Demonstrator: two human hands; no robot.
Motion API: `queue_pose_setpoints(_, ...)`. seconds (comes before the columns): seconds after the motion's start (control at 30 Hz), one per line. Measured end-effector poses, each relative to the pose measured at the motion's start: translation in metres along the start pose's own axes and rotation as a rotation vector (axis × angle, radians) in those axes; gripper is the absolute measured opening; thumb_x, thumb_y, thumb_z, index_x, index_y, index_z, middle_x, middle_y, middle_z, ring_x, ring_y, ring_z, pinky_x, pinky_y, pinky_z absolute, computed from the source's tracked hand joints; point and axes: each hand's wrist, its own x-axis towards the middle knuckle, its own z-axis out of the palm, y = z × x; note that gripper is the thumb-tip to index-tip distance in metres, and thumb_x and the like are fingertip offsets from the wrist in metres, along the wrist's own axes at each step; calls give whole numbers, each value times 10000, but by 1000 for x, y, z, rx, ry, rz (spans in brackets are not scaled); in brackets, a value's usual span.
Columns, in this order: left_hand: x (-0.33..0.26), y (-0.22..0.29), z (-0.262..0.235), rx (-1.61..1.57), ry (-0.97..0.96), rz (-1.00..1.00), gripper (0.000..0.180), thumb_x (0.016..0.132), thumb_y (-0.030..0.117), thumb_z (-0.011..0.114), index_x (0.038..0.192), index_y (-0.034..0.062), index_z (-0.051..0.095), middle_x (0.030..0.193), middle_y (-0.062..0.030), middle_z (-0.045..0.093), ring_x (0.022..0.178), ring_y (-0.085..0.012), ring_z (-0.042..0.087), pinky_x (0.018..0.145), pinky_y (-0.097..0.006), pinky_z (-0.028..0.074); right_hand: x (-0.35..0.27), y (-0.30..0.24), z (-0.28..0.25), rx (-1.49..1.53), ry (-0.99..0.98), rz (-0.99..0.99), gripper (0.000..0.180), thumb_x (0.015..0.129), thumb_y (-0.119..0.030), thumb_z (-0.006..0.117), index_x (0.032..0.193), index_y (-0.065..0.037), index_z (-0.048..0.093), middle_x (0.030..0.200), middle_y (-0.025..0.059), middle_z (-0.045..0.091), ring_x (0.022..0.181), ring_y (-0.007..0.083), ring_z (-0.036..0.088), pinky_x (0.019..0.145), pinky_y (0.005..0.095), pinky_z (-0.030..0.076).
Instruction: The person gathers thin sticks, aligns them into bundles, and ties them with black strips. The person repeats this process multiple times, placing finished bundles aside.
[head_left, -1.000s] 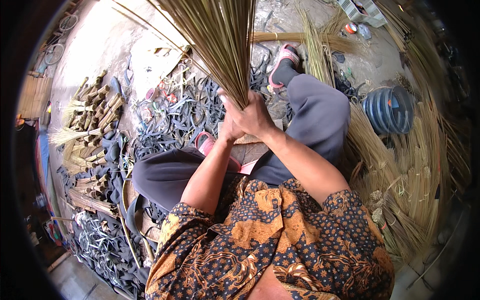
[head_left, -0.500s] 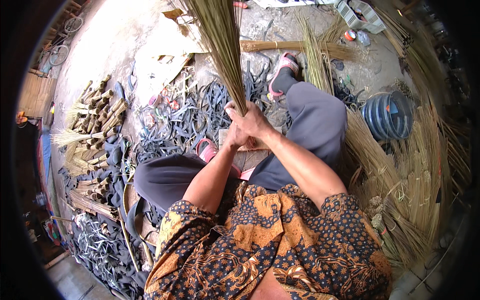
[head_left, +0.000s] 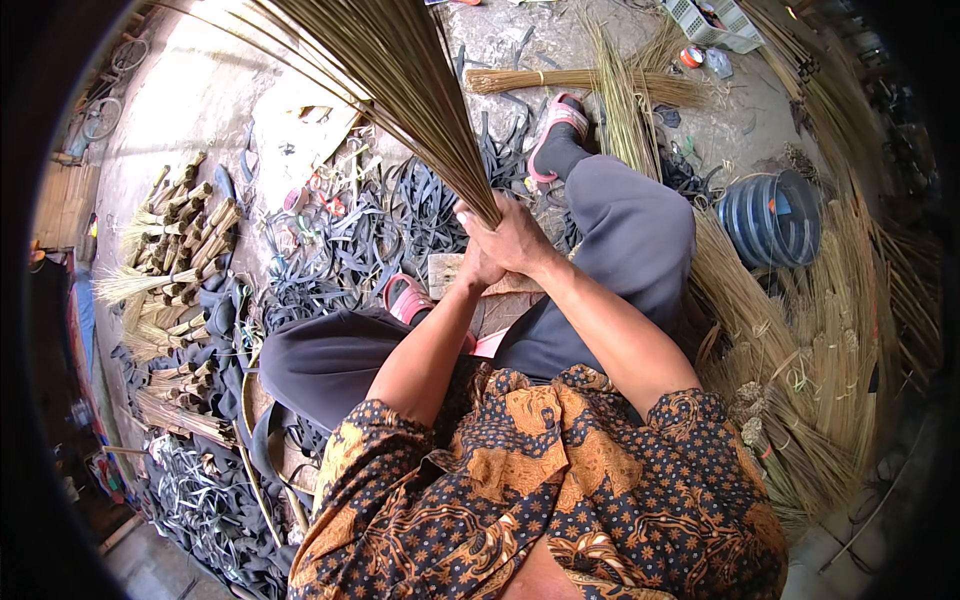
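Note:
A bundle of long thin broom sticks rises from my hands and fans out toward the upper left, its tips cut off by the picture's top edge. My right hand is closed around its narrow end. Just below and to the left, my left hand is closed at the same end, its fingers partly hidden by the right one. The butt of the bundle is covered by my hands. Beneath them a worn wooden block lies between my legs.
Dark rubber strips litter the floor ahead. Short tied stick bundles are piled at left. On the right are long stick bundles and a blue ribbed plastic container. A tied bundle lies beyond my pink sandal.
The upper part of the stick bundle has swung to the left and spread wider. Both hands still grip its narrow end in nearly the same place.

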Motion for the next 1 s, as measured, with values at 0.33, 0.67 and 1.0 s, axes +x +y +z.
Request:
queue_pose_setpoints(0.33, -8, -18, 18, -22, 14, 0, 500, 915, 179, 644, 1381, 28, 543, 1351, -226, 602, 1283, -379, 569, 1066, -460, 465, -12, 21, 2, 32, -84, 94, 232, 953, -167, 704, 1149, -47, 671, 1007, 157, 729, 957, 268, 718, 842, 397, 559)
queue_pose_setpoints(0.67, -15, -38, 38, -44, 68, 26, 473, 902, 174, 692, 1339, 31, 579, 1286, -186, 627, 1221, -325, 598, 1010, -434, 506, -11, 23, -3, 25, 17, 52, 332, 970, -218, 687, 1240, -32, 634, 1063, 195, 738, 1008, 336, 728, 868, 429, 556)
queue_pose_setpoints(1.0, -6, 67, 20, -82, -148, -495, 315, 895, 258, 783, 1048, 17, 650, 825, -84, 690, 758, -191, 637, 739, -374, 540, 19, -13, -55, 454, 109, 25, 184, 1016, -206, 676, 1101, -44, 697, 738, -32, 602, 622, 72, 588, 564, 238, 508)
